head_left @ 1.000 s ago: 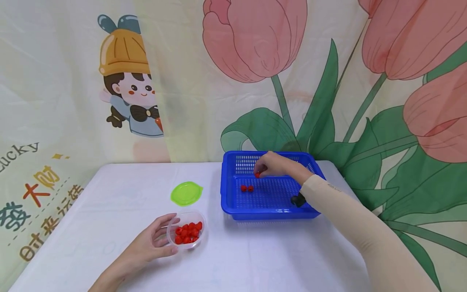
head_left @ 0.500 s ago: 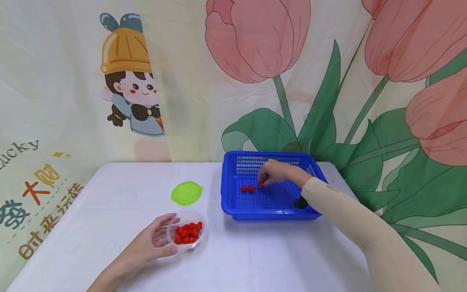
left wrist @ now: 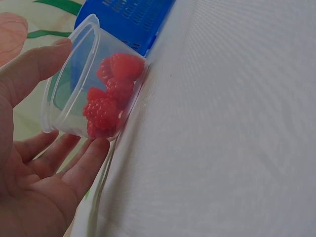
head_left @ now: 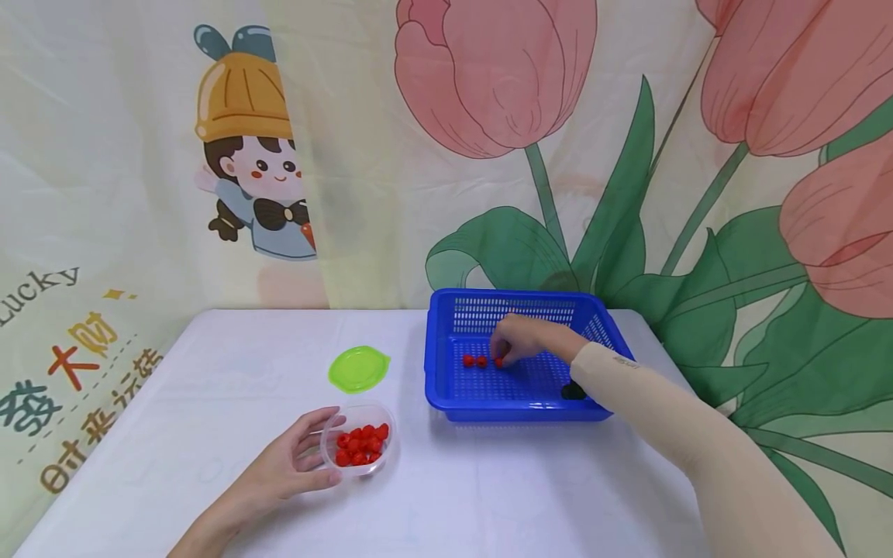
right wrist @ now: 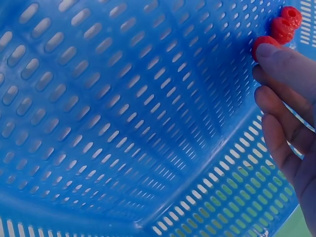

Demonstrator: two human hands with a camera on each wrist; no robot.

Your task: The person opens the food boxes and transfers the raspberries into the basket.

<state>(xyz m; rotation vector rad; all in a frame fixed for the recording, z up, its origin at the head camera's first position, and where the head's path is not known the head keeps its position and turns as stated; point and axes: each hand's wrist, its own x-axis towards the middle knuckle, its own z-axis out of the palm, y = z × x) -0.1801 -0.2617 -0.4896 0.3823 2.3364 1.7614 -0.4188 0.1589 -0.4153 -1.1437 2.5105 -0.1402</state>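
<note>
My left hand [head_left: 296, 457] holds a clear plastic tub [left wrist: 74, 98], thumb at its rim and fingers along its other side. Inside lie several red raspberries [head_left: 359, 446]. The tub stands upright on the white tabletop. Over in the blue basket [head_left: 436, 372], my right hand [head_left: 512, 339] pinches one raspberry [right wrist: 261, 42] at the basket floor. Right beside it, two more raspberries, a nearer one [right wrist: 282, 30] and a farther one [right wrist: 292, 17], sit in line with it. The right fingers partly cover the pinched raspberry.
A bright green lid [head_left: 359, 369] lies flat behind the tub, left of the basket. The basket has raised, slotted walls. The white table [head_left: 460, 496] reaches back to a printed curtain [head_left: 363, 155] with tulips and a cartoon figure.
My right hand has lowered with its raspberry to the basket floor, coming into line with the two raspberries there. My left hand and the tub have stayed in place.
</note>
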